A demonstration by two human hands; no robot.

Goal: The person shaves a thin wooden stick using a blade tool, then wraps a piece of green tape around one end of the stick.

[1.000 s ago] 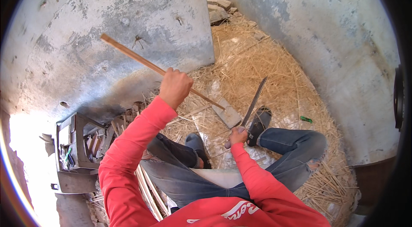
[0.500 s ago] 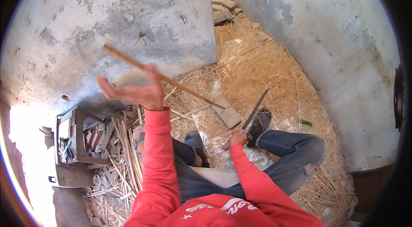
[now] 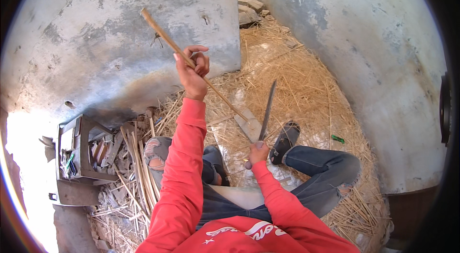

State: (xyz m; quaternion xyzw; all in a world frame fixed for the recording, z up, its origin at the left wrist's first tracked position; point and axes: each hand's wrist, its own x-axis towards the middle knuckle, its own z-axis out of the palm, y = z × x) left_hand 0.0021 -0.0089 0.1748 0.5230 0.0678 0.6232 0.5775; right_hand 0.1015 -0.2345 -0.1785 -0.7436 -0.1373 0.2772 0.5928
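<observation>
My left hand, raised in front of me, is closed around a long thin wooden stick. The stick slants from its upper end against the grey wall behind down to its lower end, which meets a flat block on the floor. Low and to the right, my right hand grips the handle of a long-bladed knife. Its dark blade points away from me, nearly upright in the view, just right of the block. The knife and the stick are apart.
Straw and shavings cover the floor between bare walls. To my left, a small wooden stool frame stands beside a bundle of split sticks. A green object lies right of my sandalled foot. Bricks are piled in the far corner.
My left hand has moved right and away, its fingers now curled round the stick, whose upper end has risen. The knife has swung left and its blade stands steeper.
</observation>
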